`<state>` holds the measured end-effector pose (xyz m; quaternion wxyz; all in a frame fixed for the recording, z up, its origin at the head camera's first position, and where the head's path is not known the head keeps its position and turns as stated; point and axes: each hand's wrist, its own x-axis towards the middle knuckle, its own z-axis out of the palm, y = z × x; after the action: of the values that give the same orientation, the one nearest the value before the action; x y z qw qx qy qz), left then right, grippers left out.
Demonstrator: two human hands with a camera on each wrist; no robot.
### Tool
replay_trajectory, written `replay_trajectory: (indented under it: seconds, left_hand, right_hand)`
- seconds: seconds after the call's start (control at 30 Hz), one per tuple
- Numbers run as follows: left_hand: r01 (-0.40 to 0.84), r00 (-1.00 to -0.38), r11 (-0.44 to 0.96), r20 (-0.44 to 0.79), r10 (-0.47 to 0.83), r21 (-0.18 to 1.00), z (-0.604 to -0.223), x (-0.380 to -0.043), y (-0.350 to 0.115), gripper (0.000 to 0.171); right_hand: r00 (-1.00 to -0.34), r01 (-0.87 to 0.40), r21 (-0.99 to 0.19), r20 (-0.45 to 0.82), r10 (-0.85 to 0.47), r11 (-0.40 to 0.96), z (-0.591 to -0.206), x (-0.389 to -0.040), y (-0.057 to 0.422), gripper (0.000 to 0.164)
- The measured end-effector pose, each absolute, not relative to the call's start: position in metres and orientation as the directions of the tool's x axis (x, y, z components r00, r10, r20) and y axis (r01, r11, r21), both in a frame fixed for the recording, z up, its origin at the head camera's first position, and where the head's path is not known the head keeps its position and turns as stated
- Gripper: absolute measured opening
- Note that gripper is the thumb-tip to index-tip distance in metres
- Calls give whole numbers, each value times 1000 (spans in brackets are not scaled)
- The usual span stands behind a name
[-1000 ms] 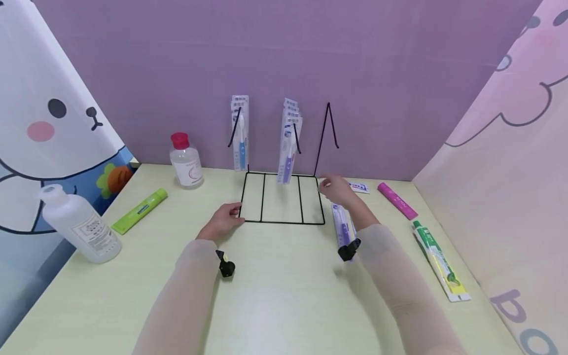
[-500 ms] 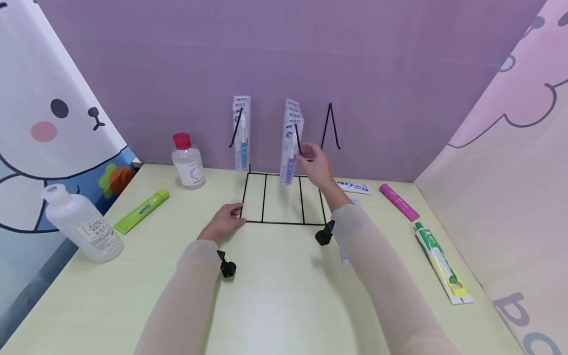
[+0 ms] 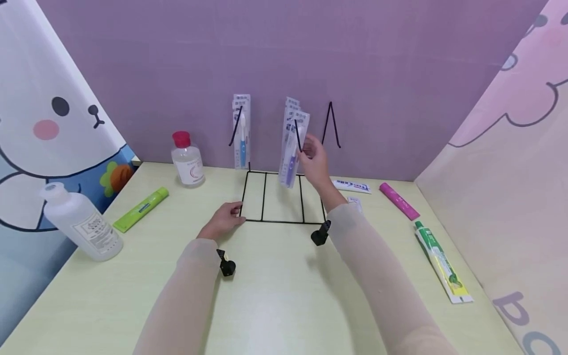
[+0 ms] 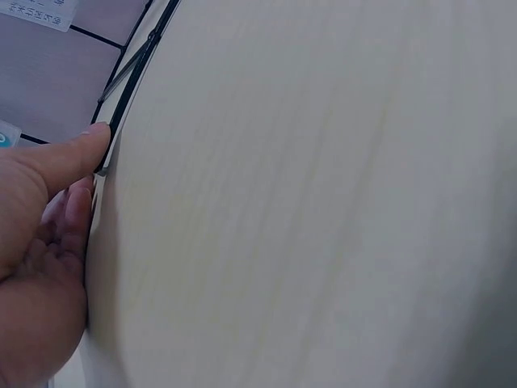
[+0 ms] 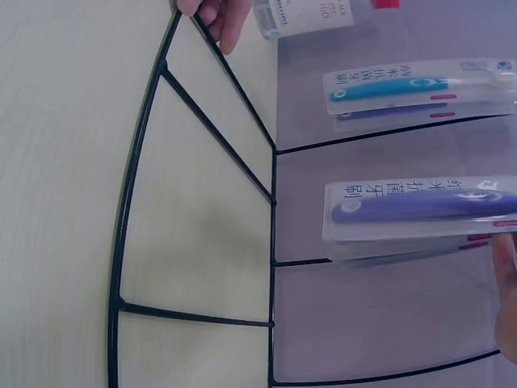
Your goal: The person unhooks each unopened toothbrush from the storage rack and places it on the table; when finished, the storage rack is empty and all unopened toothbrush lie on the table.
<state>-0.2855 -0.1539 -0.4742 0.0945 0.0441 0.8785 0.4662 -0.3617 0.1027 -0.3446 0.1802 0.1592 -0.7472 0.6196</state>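
A black wire display rack (image 3: 284, 223) stands on the table against the purple backdrop. My left hand (image 3: 223, 220) grips its front left corner; the left wrist view shows the thumb on the wire. On the middle hook hang several packaged toothbrushes, the front one a purple toothbrush (image 3: 291, 162) in a clear pack. My right hand (image 3: 316, 160) pinches the right edge of that front pack, which tilts away from those behind it. Blue-handled packaged toothbrushes (image 5: 396, 87) hang on the left hook. The right hook (image 3: 330, 118) carries nothing.
Left of the rack are a red-capped bottle (image 3: 188, 165), a green tube (image 3: 141, 209) and a white pump bottle (image 3: 84, 227). To the right lie a white-blue toothpaste tube (image 3: 351, 186), a pink tube (image 3: 399, 201), a green-yellow toothpaste (image 3: 443, 264) and a pack (image 3: 355, 203) partly behind the right sleeve.
My right hand has moved left and up from the rack's right side to the middle hook. The front purple toothbrush pack there has swung out to the right. My left hand stays put.
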Motion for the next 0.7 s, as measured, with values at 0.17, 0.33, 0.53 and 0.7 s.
replay_trajectory:
  seconds: [0.17,0.33,0.53,0.7]
  left_hand:
    - [-14,-978,569,-129,162,822,-474,-286,-154,58]
    - [-13,-977,573,-132,166,819,-474,-286,-154,58]
    - [-4,-977,566,-123,173,824,-472,-284,-155,57]
    - [-6,-977,572,-125,170,821,-473,-286,-155,57]
  right_hand:
    - [-891,-453,-883,452,-42,125,-331,-344,112,41]
    - [-914,-406,-907,402,-57,113,-324,-325,123,42]
    - [-946,-317,-942,307,-101,109,-345,-317,145,48]
    - [-964,-222,-961,190,-187,166,-369,-303,164,57]
